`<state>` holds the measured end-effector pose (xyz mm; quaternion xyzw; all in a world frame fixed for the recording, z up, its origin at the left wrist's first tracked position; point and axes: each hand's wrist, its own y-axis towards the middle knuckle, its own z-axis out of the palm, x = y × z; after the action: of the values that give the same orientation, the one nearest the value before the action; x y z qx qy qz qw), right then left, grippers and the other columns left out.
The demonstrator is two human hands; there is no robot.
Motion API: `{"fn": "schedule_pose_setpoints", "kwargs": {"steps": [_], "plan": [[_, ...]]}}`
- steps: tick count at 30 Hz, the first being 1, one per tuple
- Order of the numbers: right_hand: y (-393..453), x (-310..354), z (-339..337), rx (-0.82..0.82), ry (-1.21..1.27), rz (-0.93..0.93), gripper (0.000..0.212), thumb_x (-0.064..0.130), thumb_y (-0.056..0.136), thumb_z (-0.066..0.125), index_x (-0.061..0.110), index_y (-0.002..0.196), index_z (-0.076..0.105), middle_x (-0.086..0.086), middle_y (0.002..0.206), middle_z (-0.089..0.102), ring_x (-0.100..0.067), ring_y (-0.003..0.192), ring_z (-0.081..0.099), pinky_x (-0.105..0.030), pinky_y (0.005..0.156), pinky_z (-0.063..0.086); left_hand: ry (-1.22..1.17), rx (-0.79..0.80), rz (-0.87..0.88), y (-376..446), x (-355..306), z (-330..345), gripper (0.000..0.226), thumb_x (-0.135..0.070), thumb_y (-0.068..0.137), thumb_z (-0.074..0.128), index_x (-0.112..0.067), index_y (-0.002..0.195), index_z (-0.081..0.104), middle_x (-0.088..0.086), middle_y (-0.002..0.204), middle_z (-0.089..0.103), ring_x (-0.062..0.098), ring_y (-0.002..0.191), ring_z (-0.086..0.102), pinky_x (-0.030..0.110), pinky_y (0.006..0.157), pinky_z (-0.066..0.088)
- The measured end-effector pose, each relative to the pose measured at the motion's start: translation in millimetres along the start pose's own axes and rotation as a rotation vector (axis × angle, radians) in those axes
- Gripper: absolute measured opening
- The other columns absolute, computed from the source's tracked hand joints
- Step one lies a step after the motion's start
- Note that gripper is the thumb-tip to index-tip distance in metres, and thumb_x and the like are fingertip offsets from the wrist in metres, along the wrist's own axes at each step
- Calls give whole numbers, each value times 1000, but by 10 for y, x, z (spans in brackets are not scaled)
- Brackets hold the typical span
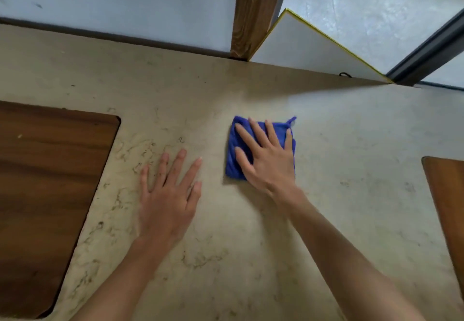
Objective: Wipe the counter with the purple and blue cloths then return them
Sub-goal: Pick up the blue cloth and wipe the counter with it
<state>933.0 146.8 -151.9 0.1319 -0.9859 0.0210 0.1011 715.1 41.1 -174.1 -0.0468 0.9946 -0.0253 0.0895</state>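
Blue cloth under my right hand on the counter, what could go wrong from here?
1. The right hand presses flat on the folded blue cloth without gripping it, so the cloth may bunch or slip out mid-stroke.
2. The left hand lies flat on the counter beside the cloth; a leftward wipe could run into it.
3. No purple cloth is in view, so that pass might get skipped.

One blue cloth (261,148) at 12 o'clock; two hands, left hand (167,192), right hand (267,159); two wooden panels, at 9 o'clock (47,190) and 3 o'clock (449,195).
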Motion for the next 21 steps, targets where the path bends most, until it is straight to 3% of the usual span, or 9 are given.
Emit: {"fn": "schedule_pose_setpoints", "kwargs": {"steps": [5, 9, 13, 17, 21], "plan": [[-2170, 7, 169, 48, -32, -50, 61, 65, 95, 36, 50, 153, 26, 16, 167, 21, -22, 156, 20, -66, 121, 18, -31, 26, -11, -47, -37, -74, 54, -57, 101, 9, -57, 152, -7, -19, 170, -2, 14, 158, -1, 52, 129, 5], [-2523, -342, -3, 135, -91, 31, 61, 68, 93, 33, 54, 151, 27, 17, 166, 25, -20, 152, 27, -64, 117, 26, -46, 62, -13, -53, -57, -127, 54, -58, 100, 4, -57, 152, -8, -19, 170, -6, 12, 158, -6, 51, 129, 2], [-1832, -615, -112, 84, -74, 136, 57, 62, 97, 34, 50, 152, 28, 14, 164, 30, -21, 153, 28, -63, 119, 25, -11, 81, -31, -47, -105, -166, 56, -56, 100, 8, -53, 154, -3, -17, 170, -2, 15, 159, 0, 52, 129, 4], [-453, -846, -181, 51, -86, 257, 59, 61, 97, 27, 50, 154, 18, 14, 167, 21, -22, 156, 16, -64, 123, 12, 12, 90, -29, -31, -74, -126, 56, -56, 100, 10, -52, 155, -1, -16, 170, 1, 17, 159, 4, 51, 128, 3], [885, -1039, -269, 51, -35, 229, 56, 61, 97, 21, 51, 152, 18, 11, 166, 25, -24, 153, 18, -67, 121, 9, 24, 70, -20, -16, -51, -85, 56, -56, 101, 13, -53, 155, 1, -16, 170, 2, 17, 158, 6, 50, 127, 1]]}}
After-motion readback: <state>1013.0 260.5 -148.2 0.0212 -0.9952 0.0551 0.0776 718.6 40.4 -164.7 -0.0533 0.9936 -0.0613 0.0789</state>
